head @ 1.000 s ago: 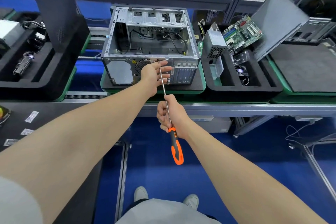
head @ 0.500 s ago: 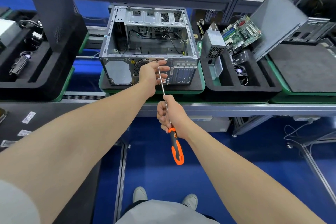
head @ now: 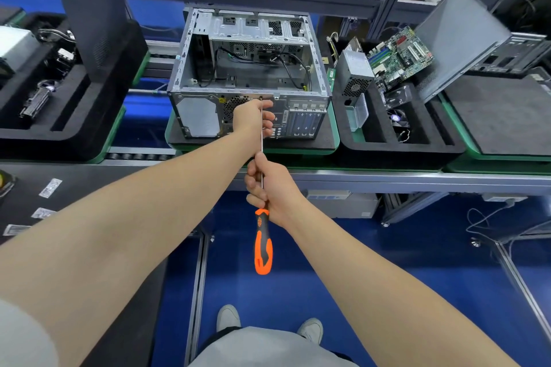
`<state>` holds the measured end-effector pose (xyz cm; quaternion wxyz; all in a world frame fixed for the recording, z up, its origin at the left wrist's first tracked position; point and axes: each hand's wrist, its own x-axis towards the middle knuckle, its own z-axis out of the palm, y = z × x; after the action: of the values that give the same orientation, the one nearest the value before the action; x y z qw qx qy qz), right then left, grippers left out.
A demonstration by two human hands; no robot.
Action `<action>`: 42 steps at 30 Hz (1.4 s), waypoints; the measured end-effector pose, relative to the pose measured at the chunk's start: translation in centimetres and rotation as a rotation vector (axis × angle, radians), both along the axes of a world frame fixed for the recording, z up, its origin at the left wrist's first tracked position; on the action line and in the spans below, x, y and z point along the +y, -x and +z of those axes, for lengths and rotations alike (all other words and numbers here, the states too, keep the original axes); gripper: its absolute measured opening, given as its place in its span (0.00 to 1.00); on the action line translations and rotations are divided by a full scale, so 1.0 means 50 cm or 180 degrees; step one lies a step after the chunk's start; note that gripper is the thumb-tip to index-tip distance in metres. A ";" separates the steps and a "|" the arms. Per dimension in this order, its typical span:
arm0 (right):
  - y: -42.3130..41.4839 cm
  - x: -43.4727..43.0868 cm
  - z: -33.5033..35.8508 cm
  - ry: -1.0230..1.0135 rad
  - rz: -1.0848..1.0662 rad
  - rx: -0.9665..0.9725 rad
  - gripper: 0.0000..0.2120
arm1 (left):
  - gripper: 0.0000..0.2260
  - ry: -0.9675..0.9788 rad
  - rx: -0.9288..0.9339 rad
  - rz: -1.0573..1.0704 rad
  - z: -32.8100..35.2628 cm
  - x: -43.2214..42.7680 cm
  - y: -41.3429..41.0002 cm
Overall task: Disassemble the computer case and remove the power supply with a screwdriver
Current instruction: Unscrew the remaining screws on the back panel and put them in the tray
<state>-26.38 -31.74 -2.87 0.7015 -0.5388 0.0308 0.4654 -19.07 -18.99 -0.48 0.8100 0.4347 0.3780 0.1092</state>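
screwdriver (head: 263,244) has swung upright onto the case (head: 196,116) rear screw (head: 261,97) | my left hand (head: 253,119) pinches the shaft, right hand (head: 268,185) wraps it | next I unscrew, tip seated

open metal pc case (head: 196,116) sits on a black pad (head: 326,137), back side facing the person. left hand (head: 253,118) is up at the case's back & holds the screwdriver (head: 263,244) by its thin rod near the tip; right hand (head: 269,188) grips the rod just above the orange handle. on the right, a small grey box (head: 356,71) & a green board (head: 399,56) lean in a black tray (head: 417,152).
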 end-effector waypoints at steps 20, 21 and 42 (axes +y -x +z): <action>0.024 -0.046 -0.037 -0.1281 0.0605 0.0961 0.23 | 0.14 -0.3016 0.1033 -0.0502 0.021 0.017 0.012; 0.023 -0.044 -0.034 -0.1332 0.0600 0.1016 0.24 | 0.14 -0.4170 0.1226 -0.0570 0.018 0.033 0.019; 0.034 -0.031 0.039 0.0280 0.0050 0.0000 0.12 | 0.30 -0.5604 0.1287 -0.2348 0.007 0.134 -0.050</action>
<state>-28.09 -33.30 -0.93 0.6735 -0.5694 0.0470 0.4691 -16.55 -12.30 -0.15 0.0987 0.9860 0.1332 0.0155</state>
